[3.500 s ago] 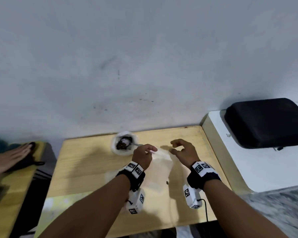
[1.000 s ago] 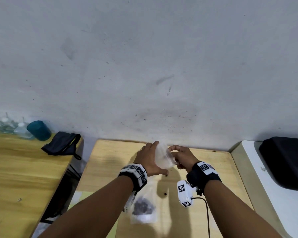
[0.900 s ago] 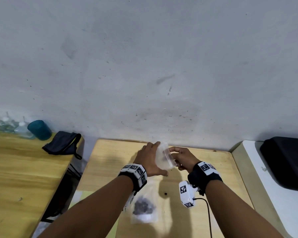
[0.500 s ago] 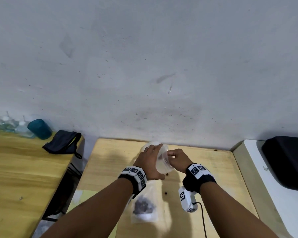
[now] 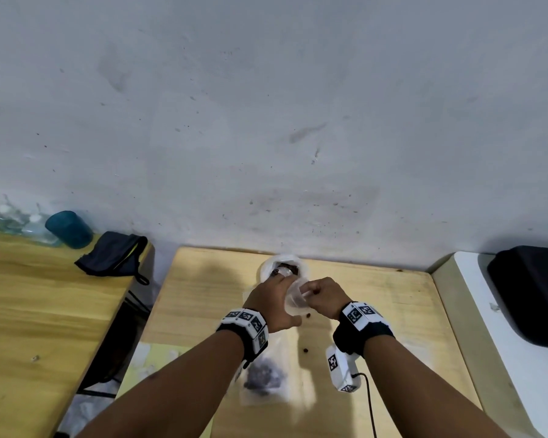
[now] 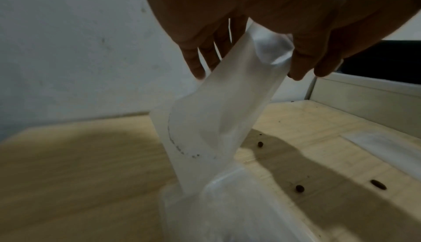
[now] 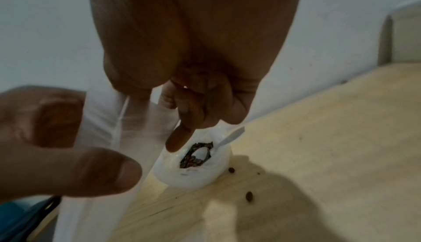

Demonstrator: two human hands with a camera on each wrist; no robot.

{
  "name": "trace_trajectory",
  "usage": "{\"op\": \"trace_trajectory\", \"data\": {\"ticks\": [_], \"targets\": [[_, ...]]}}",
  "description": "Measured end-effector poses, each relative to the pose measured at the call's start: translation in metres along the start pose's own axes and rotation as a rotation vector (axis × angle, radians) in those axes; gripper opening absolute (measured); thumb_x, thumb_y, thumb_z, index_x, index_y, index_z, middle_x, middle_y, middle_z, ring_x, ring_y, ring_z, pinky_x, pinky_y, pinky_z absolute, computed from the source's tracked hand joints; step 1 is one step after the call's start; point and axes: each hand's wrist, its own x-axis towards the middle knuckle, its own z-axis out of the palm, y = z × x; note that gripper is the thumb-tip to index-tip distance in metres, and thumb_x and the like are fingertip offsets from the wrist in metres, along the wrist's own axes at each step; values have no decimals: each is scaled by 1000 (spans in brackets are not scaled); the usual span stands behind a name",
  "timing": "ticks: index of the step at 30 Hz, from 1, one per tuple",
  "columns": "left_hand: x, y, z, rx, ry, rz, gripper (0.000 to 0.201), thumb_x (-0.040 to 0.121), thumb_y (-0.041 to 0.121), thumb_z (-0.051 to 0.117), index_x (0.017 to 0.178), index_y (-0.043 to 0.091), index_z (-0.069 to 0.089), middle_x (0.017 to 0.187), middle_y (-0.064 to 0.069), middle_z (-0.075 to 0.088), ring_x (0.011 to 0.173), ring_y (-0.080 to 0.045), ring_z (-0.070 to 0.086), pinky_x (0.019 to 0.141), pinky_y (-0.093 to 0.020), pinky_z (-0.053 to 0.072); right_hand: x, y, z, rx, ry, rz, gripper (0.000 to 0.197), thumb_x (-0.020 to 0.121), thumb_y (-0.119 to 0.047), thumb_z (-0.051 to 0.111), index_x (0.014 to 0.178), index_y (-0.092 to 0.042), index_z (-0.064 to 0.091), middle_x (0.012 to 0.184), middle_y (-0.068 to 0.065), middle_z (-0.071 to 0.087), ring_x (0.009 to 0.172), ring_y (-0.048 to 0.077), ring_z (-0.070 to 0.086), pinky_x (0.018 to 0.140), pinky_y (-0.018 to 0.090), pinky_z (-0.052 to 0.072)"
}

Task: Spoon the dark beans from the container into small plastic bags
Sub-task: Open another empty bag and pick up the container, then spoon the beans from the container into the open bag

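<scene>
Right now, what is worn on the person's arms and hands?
Both forearms and hands are bare. Each wrist carries a black band topped with white blocks bearing square black-and-white markers. A white camera unit hangs under the right wrist, with a black cable.

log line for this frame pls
step: opening empty bag | left hand: holds small plastic bag | right hand: pinches bag mouth | spoon: in bean container | filled bag: on table

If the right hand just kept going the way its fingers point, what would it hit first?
Probably the white container of beans, with the spoon resting in it. In the wrist view the right hand has a finger aimed down at its opening, just short of it. The hand pinches an empty bag; depth is uncertain.
</scene>
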Motion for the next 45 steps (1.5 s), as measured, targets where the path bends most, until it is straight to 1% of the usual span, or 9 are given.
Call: {"op": "trace_trajectory", "data": {"ticks": [3,6,12,18,21,26,30,35,45], "targets": [[2,-6,1,-132,-22,-171,87,58,37,83,136,22,46,124,3,61,110,-18,59,87,-28,48,4,12,0,142,-16,71,13,89,-14,64,93,-14,77,67,-3,66,36,5,39,38,16,31],[6,-18,-1,-194,-40,-354,70,61,39,84,122,18,58,112,-1,67,101,-20,63,82,-27,49,8,26,-3,241,50,133,9,86,-16,67,88,-14,76,73,0,70,40,8,38,41,17,27],[14,-49,-4,-548,84,-680,73,31,49,82,97,21,70,97,0,72,94,-21,66,86,-38,54,27,54,-12,63,363,190,25,81,-26,75,105,-22,67,100,1,66,91,21,62,72,26,43],[30,-53,-8,-589,-4,-690,92,23,46,86,111,26,66,108,2,68,101,-20,62,87,-39,54,61,52,-7,-132,146,347,62,85,-50,69,135,-18,52,127,10,63,111,29,61,87,33,47],[42,-59,-1,-601,-58,-699,97,22,45,89,114,25,66,112,1,69,104,-20,63,89,-41,54,74,51,-2,-149,113,375,56,82,-52,71,125,-17,63,122,10,66,108,29,63,87,33,49],[52,-57,-10,-590,-96,-707,54,45,28,90,95,22,70,94,4,70,92,-19,64,82,-35,55,83,45,-4,-87,284,274,14,85,-29,71,88,-16,75,75,4,66,70,25,61,58,24,43],[55,-65,-10,-510,-89,-697,61,48,30,90,103,18,66,102,2,68,97,-20,63,81,-32,52,83,42,-4,-3,522,163,9,86,-26,68,79,-20,68,79,2,68,78,29,61,66,29,45],[55,-69,-4,-411,-90,-649,74,53,26,90,120,16,59,114,-2,65,97,-18,60,81,-25,47,81,40,11,190,535,34,21,87,-13,69,71,-11,55,70,-3,57,70,19,53,64,28,39],[53,-68,6,-373,-62,-579,85,51,25,91,127,20,54,125,-1,59,109,-18,58,90,-28,48,86,44,38,468,391,346,23,75,-14,75,65,-13,54,61,4,53,56,23,46,56,30,38]]}}
